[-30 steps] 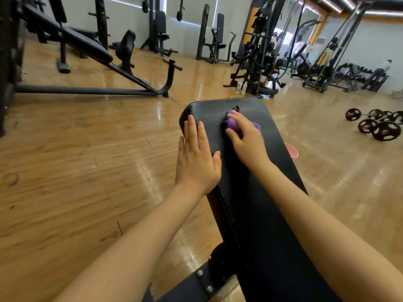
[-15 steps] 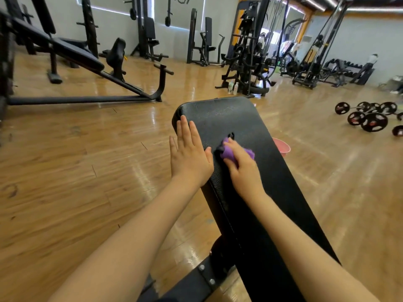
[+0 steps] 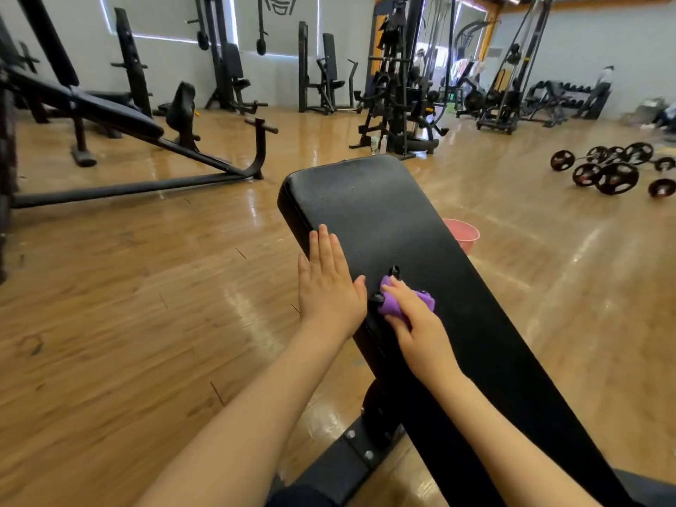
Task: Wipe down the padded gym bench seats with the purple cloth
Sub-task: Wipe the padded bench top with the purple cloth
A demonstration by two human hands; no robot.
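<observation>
A long black padded bench (image 3: 369, 206) runs from the lower right up to the middle of the head view. My right hand (image 3: 413, 325) presses a bunched purple cloth (image 3: 391, 305) onto the pad near its left side, fingers curled over the cloth. A small black tab of the cloth pokes out beyond my fingers. My left hand (image 3: 327, 287) lies flat with straight fingers on the pad's left edge, thumb close to the cloth.
A pink bucket (image 3: 462, 234) stands on the wooden floor just right of the bench. Loose weight plates and dumbbells (image 3: 614, 172) lie at the far right. An inclined black bench frame (image 3: 146, 140) sits at the left, with several machines along the back wall.
My right hand has drawn the cloth back along the pad toward me, away from the far end. My left hand has slid back along the left edge with it.
</observation>
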